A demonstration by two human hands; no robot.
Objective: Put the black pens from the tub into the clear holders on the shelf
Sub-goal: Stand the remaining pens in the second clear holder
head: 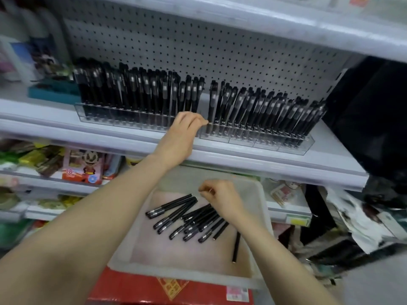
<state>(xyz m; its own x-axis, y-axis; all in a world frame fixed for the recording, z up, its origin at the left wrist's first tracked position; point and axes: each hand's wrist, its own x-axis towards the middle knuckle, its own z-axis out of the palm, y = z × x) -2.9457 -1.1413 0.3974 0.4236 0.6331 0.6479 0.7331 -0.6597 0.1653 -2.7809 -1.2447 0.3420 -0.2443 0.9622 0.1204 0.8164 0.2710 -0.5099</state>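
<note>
Black pens [187,216]: over a dozen are lying loose in the tub [123,249], fanned across its middle. One stray pen [236,247] is lying alone toward the tub's right wall. So the job is looking mostly done, not finished.

Both clear holders on the shelf [264,168] are already standing packed: left holder [123,121] and right holder [275,144]. Free slots are looking scarce. The only obvious gap is sitting mid-shelf, between the two rows.

Left hand [187,128] is reaching to that gap with fingers curled, fingertips touching the end pen [211,102] of the right holder. Can't tell if it's pinching it. Right hand [220,197] is hovering over the tub's far end, fingers curled together, no pen showing in them.

Room: the upper shelf [242,29] is overhanging, so I'm guessing pens are needing a tilted entry from the front edge. A black box [370,119] is blocking the shelf's right end. The tub is sitting on a red box [136,289], below the shelf's front edge.
</note>
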